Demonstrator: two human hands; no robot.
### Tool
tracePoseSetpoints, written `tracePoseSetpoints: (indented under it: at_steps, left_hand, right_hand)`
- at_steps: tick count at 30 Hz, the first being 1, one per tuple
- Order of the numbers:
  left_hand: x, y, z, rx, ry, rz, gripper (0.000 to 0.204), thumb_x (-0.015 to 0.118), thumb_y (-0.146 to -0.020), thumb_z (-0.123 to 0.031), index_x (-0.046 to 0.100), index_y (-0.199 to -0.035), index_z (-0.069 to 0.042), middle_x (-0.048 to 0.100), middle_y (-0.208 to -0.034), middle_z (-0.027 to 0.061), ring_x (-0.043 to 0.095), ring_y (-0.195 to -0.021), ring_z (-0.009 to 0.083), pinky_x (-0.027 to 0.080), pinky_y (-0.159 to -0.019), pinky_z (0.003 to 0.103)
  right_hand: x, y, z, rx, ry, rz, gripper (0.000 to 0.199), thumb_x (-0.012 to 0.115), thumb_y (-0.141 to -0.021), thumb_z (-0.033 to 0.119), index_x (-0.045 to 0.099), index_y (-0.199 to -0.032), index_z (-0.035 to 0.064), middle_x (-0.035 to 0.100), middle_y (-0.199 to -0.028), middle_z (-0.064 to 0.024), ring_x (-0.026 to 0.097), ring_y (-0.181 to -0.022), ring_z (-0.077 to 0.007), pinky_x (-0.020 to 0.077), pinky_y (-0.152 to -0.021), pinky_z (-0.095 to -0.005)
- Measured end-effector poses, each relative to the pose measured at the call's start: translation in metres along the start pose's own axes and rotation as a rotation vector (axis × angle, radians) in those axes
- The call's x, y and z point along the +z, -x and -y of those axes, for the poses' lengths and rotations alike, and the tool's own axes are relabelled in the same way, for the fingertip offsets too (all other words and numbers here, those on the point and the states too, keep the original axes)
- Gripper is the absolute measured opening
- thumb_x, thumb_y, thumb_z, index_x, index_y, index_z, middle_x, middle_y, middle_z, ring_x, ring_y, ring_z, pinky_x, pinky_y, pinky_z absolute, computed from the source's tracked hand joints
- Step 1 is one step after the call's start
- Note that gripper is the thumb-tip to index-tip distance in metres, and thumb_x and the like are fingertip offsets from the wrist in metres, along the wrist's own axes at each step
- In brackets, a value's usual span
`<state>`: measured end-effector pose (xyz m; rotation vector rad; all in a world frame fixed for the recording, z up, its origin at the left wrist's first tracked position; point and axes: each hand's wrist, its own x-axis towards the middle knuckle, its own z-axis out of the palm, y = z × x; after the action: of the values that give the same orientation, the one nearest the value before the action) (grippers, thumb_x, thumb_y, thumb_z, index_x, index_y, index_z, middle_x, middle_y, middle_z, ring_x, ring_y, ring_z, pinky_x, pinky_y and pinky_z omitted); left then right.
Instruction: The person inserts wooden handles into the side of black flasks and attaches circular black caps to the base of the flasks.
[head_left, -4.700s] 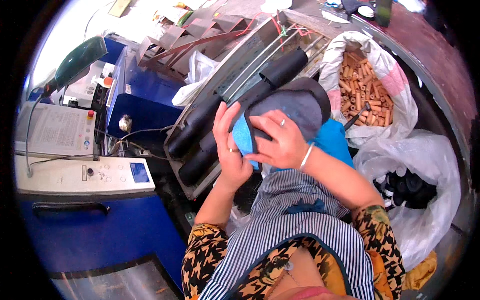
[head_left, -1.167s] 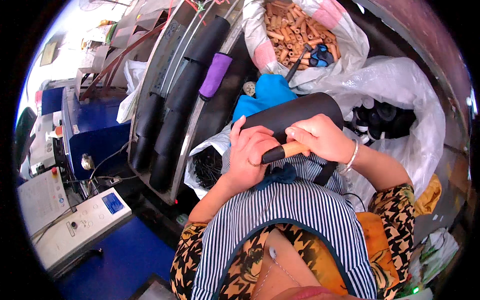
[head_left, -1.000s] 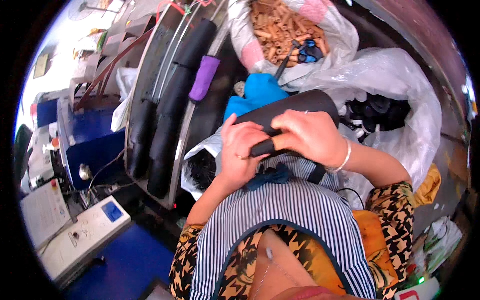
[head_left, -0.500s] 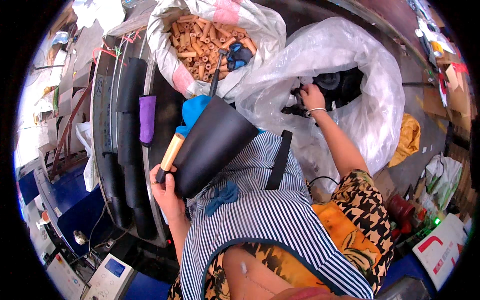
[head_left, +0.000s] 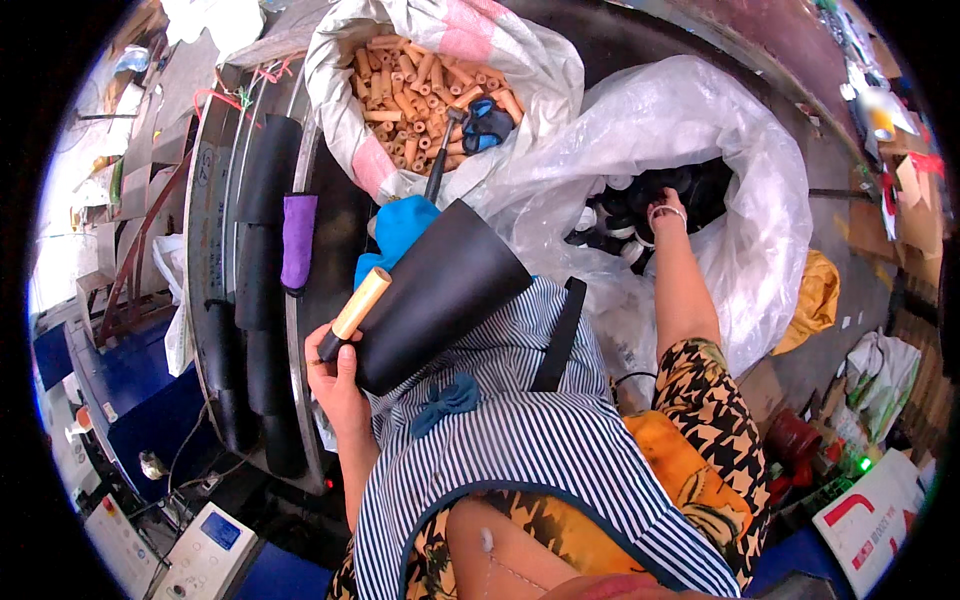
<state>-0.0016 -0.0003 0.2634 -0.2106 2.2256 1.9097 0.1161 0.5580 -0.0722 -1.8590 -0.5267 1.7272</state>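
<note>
My left hand (head_left: 338, 378) grips a short tool with a pale wooden handle (head_left: 360, 304) against the edge of a black rubbery sheet (head_left: 440, 292) that rests on my striped apron. My right hand (head_left: 668, 208), with a bracelet at the wrist, reaches deep into a clear plastic bag (head_left: 760, 190) among black round parts (head_left: 625, 205); its fingers are hidden inside the bag. A blue cloth (head_left: 400, 232) lies just beyond the black sheet.
A white sack (head_left: 350, 130) of short tan wooden tubes stands ahead, with a black-handled tool (head_left: 440, 165) and blue grips stuck in it. Black rollers (head_left: 262, 200) with a purple sleeve (head_left: 297, 240) run along a metal machine on the left. A control box (head_left: 205, 550) sits lower left.
My right hand left the black sheet and went right into the clear bag. My view turned right; my left hand keeps the wooden-handled tool and sheet alone.
</note>
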Motion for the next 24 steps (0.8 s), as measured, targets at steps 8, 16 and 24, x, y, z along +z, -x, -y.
tracePoseSetpoints:
  at_steps: [8, 16, 24]
  left_hand:
    - [-0.012, -0.001, 0.005, 0.157, 0.013, -0.227, 0.026, 0.058, -0.095, -0.008, 0.054, -0.12, -0.001, 0.06, -0.098, 0.0083, 0.057, -0.096, 0.0173, 0.043, -0.095, 0.032]
    - [-0.036, -0.011, -0.007, 0.23, 0.03, -0.401, 0.027, 0.055, -0.098, -0.011, 0.053, -0.124, -0.004, 0.061, -0.101, 0.009, 0.057, -0.097, 0.0167, 0.044, -0.093, 0.032]
    - [-0.088, 0.013, 0.021, 0.119, 0.051, -0.483, 0.024, 0.055, -0.098, -0.01, 0.053, -0.121, -0.004, 0.062, -0.101, 0.0075, 0.057, -0.096, 0.0169, 0.044, -0.092, 0.033]
  right_hand:
    - [-0.02, 0.277, 0.016, -1.454, 0.892, 0.436, 0.023, 0.067, -0.079, 0.012, 0.05, -0.09, 0.0032, 0.057, -0.104, -0.0142, 0.055, -0.08, -0.0252, 0.0459, -0.073, -0.0352]
    - [0.009, 0.352, -0.082, -0.947, 1.01, 0.883, 0.041, 0.073, -0.079, 0.017, 0.054, -0.113, 0.0028, 0.056, -0.114, -0.0171, 0.058, -0.093, -0.0296, 0.049, -0.083, -0.0381]
    - [0.011, 0.371, -0.093, -1.53, 1.156, 1.325, 0.047, 0.075, -0.073, 0.018, 0.062, -0.118, 0.0111, 0.057, -0.108, -0.0115, 0.056, -0.101, -0.0323, 0.048, -0.088, -0.0416]
